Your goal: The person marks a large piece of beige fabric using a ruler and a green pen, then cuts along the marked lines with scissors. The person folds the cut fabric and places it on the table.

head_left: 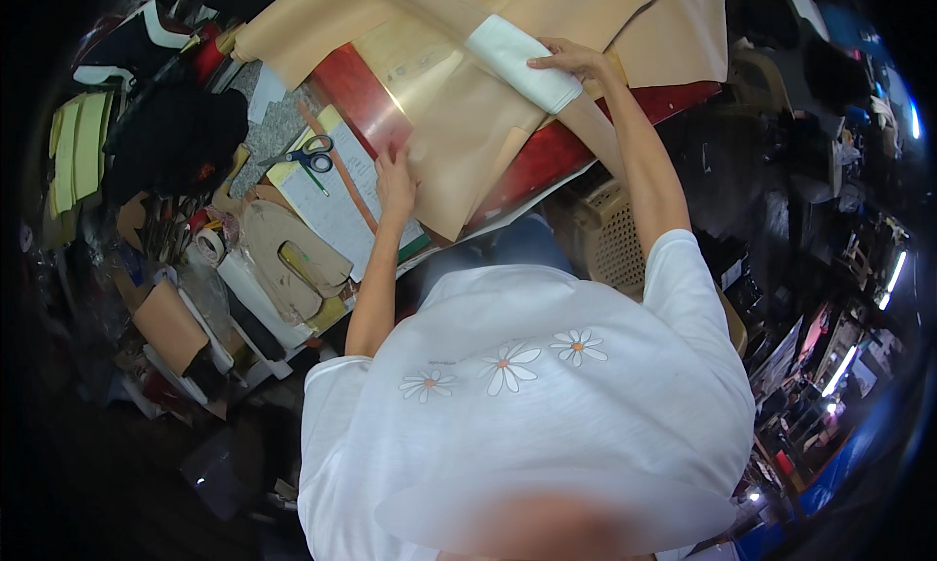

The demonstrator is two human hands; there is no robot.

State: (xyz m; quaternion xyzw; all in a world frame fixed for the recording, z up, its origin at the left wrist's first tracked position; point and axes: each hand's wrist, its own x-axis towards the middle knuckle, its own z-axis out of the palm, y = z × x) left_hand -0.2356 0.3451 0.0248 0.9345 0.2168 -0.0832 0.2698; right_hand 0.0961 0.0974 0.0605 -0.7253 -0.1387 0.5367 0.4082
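My right hand (574, 61) grips the edge of a white wrap (522, 61), which lies around a long tan roll (598, 131) running across the table. To the left, my left hand (395, 180) has its fingers apart and touches down beside the left edge of a flat tan sheet (454, 156). That sheet looks like leather or a similar smooth material. Beneath it shows the glossy red tabletop (361, 97). Closest to my left hand is a paper pad with handwriting (337, 205), crossed by a brown strip (353, 192).
Dark-handled scissors (314, 155) and a green pencil (318, 182) lie on the pad. Larger tan sheets (673, 34) cover the far side. Beige cut pieces (283, 253) and a tape roll (209, 246) crowd the left. A tan woven-pattern plastic chair (617, 239) stands near the right side.
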